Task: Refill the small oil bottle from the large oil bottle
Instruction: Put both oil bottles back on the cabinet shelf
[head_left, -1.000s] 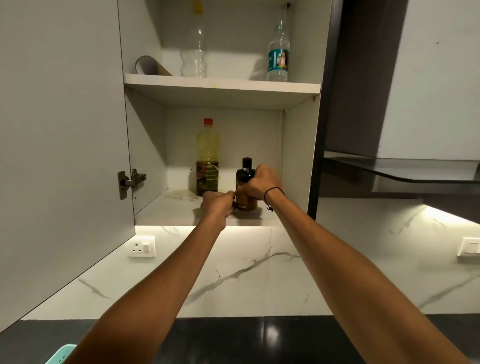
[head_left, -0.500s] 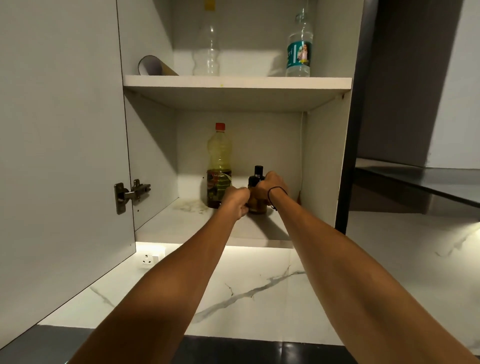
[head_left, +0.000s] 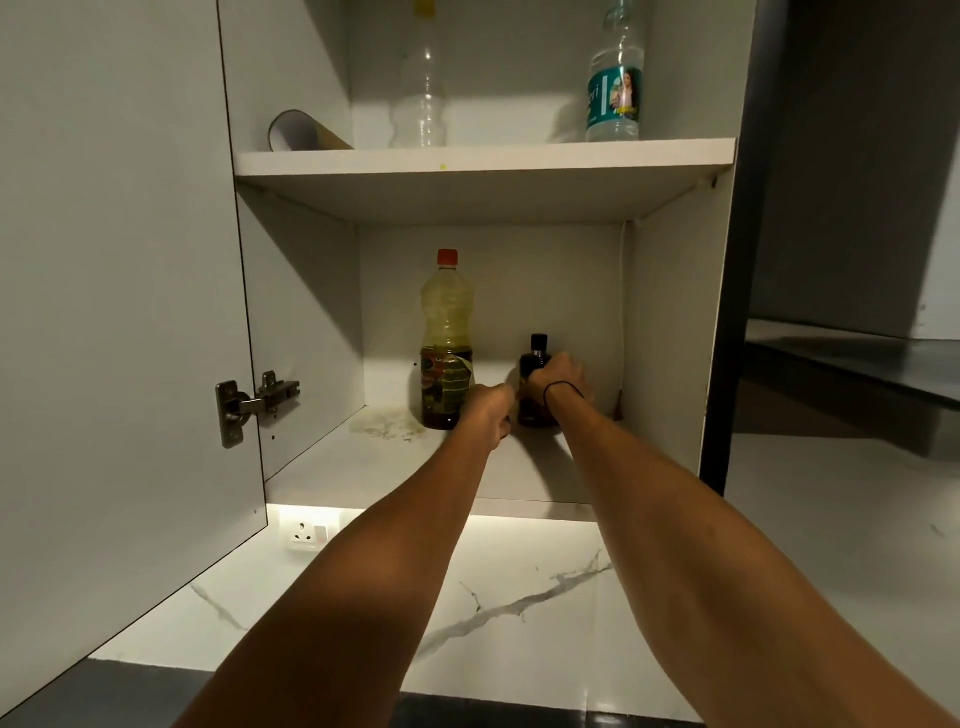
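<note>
I judge retrieval in hand: right hand (head_left: 558, 376) grips the small oil bottle (head_left: 535, 358); left hand (head_left: 491, 410) fingers curled beside it, contents indeterminate. Next: lift it clear of the shelf (head_left: 415, 467).

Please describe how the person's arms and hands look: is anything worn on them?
Both forearms are bare, with no sleeves in view. The right hand has a thin black band around the wrist. The left hand shows no band, and I see no gloves or watch. Rings cannot be judged.

Dim cabinet (head_left: 675, 312); bright under-cabinet strip light (head_left: 415, 512); edges bowed by wide-angle lens.
</note>
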